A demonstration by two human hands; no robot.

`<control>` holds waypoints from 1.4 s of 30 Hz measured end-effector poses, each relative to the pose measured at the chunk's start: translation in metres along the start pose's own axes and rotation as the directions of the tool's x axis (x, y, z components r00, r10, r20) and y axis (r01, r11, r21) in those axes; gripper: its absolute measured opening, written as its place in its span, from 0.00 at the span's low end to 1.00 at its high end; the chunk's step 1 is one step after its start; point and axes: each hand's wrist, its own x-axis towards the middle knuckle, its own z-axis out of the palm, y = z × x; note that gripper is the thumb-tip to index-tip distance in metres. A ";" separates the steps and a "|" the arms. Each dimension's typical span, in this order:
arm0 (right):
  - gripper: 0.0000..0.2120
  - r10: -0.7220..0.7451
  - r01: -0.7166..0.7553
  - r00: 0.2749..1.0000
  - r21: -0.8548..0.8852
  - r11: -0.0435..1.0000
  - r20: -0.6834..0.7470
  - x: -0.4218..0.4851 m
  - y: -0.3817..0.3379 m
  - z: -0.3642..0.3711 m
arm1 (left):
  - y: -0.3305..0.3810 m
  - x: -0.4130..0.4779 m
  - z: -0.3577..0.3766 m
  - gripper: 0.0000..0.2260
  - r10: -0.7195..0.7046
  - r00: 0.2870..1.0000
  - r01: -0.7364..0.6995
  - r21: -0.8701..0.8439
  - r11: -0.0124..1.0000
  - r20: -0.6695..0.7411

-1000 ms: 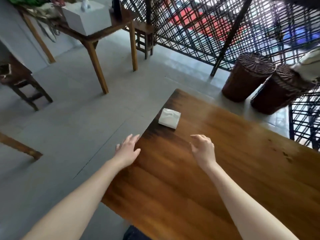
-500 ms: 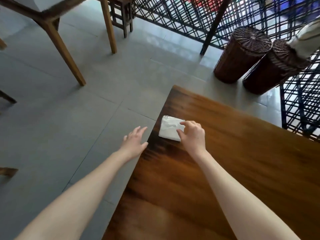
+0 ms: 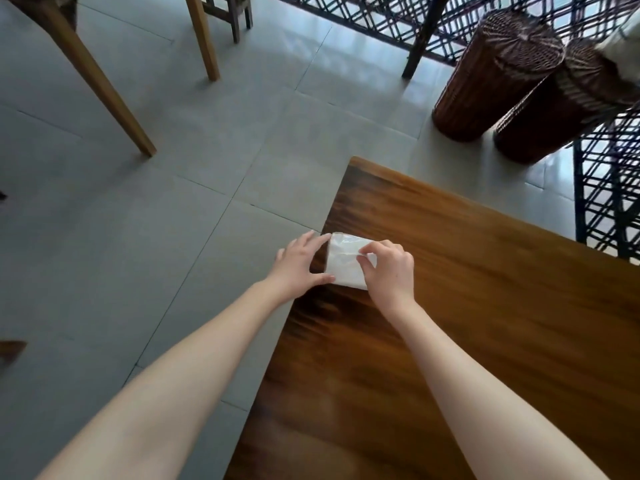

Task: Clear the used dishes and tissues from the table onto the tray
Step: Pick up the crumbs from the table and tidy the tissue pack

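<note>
A white tissue pack [image 3: 343, 261] in clear wrapping lies at the left edge of the brown wooden table [image 3: 485, 323]. My right hand [image 3: 389, 270] rests on the pack's right side, and its curled thumb and fingers pinch the wrapping on top. My left hand [image 3: 299, 266] is at the table's edge with straight fingers; fingertip and thumb touch the pack's left side. No tray or dishes are in view.
Two dark wicker baskets [image 3: 498, 71] stand on the grey tiled floor beyond the table, in front of a black lattice screen [image 3: 606, 188]. The legs of another wooden table [image 3: 104, 91] stand at the upper left.
Both hands have closed in on the tissue pack. My right hand now pinches its top and my left hand has come from beside the table edge to touch its left side.
</note>
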 end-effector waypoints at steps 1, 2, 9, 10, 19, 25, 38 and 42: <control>0.06 -0.004 0.004 1.000 0.004 1.000 -0.008 0.001 -0.001 -0.001 | 0.000 0.003 0.000 0.38 0.001 1.000 -0.001 -0.001 1.000 0.007; 0.06 -0.008 0.008 1.000 0.009 1.000 -0.014 0.001 -0.002 -0.002 | 0.000 0.005 0.001 0.38 0.002 1.000 -0.002 -0.001 1.000 0.013; 0.06 -0.032 0.035 0.999 0.073 0.997 -0.044 -0.002 -0.005 -0.010 | 0.001 0.014 0.006 0.37 0.028 0.999 -0.028 0.022 0.999 0.025; 0.06 -0.035 0.040 0.998 0.086 0.995 -0.060 -0.003 -0.005 -0.012 | 0.001 0.015 0.007 0.37 0.028 0.999 -0.028 0.025 0.999 0.027; 0.03 0.017 0.056 0.970 0.292 0.955 -0.242 -0.017 -0.010 -0.055 | 0.004 0.015 0.006 0.35 -0.009 1.000 0.007 0.082 0.997 0.030; 0.04 0.086 0.027 0.939 0.322 0.946 -0.332 -0.052 0.004 -0.083 | 0.015 0.009 0.000 0.35 -0.050 0.997 0.043 0.127 0.991 0.051; 0.06 0.359 -0.213 0.875 0.408 0.888 -0.326 -0.161 0.094 -0.134 | 0.083 -0.058 0.008 0.40 0.123 0.992 -0.126 0.177 0.976 0.030; 0.06 0.434 -0.273 0.834 0.428 0.861 -0.341 -0.195 0.131 -0.147 | 0.110 -0.083 0.024 0.40 0.194 0.980 -0.198 0.156 0.968 0.041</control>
